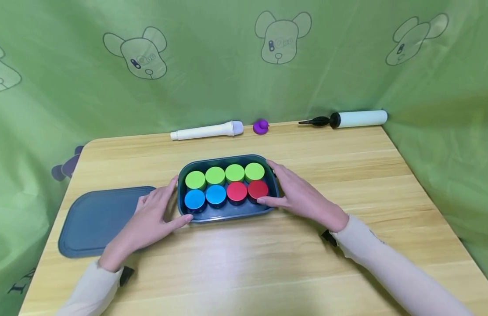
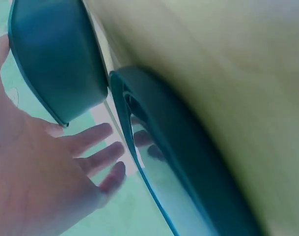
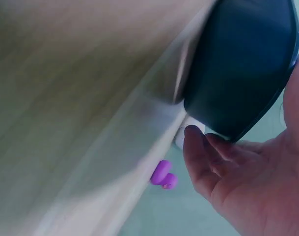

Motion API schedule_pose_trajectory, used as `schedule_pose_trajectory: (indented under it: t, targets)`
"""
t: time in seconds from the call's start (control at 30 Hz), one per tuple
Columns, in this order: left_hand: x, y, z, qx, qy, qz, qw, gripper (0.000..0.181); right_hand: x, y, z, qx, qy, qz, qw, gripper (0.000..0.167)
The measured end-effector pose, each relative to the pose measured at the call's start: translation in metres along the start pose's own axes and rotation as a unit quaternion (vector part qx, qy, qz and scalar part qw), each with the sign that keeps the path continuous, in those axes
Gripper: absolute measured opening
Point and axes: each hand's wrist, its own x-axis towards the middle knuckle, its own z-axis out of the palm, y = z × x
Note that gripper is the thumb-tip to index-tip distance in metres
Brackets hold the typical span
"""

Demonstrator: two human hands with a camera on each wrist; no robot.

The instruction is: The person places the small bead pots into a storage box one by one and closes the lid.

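A dark blue rounded box point(image 1: 228, 214) sits on the table, with several flat-topped cylinders inside. Green cylinders point(image 1: 215, 176) form the back row; two blue cylinders point(image 1: 195, 199) and two red cylinders point(image 1: 237, 192) form the front. My left hand point(image 1: 155, 215) holds the box's left end, thumb on the front rim and index finger at the back corner; its other fingers spread apart in the left wrist view. At the right end, my right hand point(image 1: 303, 193) grips the box, thumb over the rim beside a red cylinder. Its fingers bend near the outer wall point(image 3: 237, 73).
A matching dark blue lid point(image 1: 98, 219) lies at the left, partly under my left forearm. Along the back edge lie a white microphone point(image 1: 206, 131), a purple toy duck point(image 1: 261, 127) and a white hand pump point(image 1: 360, 119) with a black nozzle. Green curtain point(image 1: 212, 66) surrounds the table.
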Motion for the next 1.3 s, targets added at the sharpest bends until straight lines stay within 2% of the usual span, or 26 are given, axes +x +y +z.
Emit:
schedule_pose_trajectory:
  t: [0.1, 0.23, 0.43, 0.6, 0.7, 0.87, 0.97, 1.13, 1.3]
  targets:
    - [-0.01, -0.004, -0.005, -0.012, 0.021, 0.002, 0.9997, 0.103, 0.0, 0.008, 0.0, 0.027, -0.02, -0.01, 0.9994, 0.121]
    - [-0.033, -0.013, -0.016, -0.033, 0.045, -0.005, 0.9984, 0.088, -0.001, 0.017, 0.001, 0.068, -0.046, -0.026, 0.9962, 0.125]
    - [-0.065, -0.032, -0.036, -0.059, 0.081, -0.009, 0.9949, 0.071, 0.0, 0.024, 0.001, 0.085, -0.062, -0.061, 0.9925, 0.13]
    - [-0.087, -0.051, -0.053, -0.084, 0.103, -0.039, 0.9904, 0.058, 0.002, 0.027, 0.002, 0.089, -0.067, -0.071, 0.9912, 0.13]
    - [-0.098, -0.067, -0.059, -0.09, 0.113, -0.058, 0.9878, 0.054, 0.003, 0.028, 0.002, 0.095, -0.072, -0.068, 0.9905, 0.129]
    - [-0.111, -0.098, -0.068, -0.109, 0.116, -0.098, 0.9824, 0.066, 0.003, 0.025, -0.004, 0.1, -0.078, -0.059, 0.9902, 0.128]
    - [-0.115, -0.114, -0.073, -0.105, 0.121, -0.123, 0.9794, 0.069, 0.001, 0.024, -0.008, 0.102, -0.081, -0.052, 0.9901, 0.128]
    - [-0.121, -0.14, -0.078, -0.077, 0.142, -0.12, 0.9795, 0.06, 0.0, 0.024, -0.011, 0.098, -0.087, -0.047, 0.9902, 0.128]
    - [-0.125, -0.161, -0.083, -0.04, 0.141, -0.135, 0.9799, 0.058, 0.002, 0.028, -0.01, 0.102, -0.089, -0.053, 0.9893, 0.127]
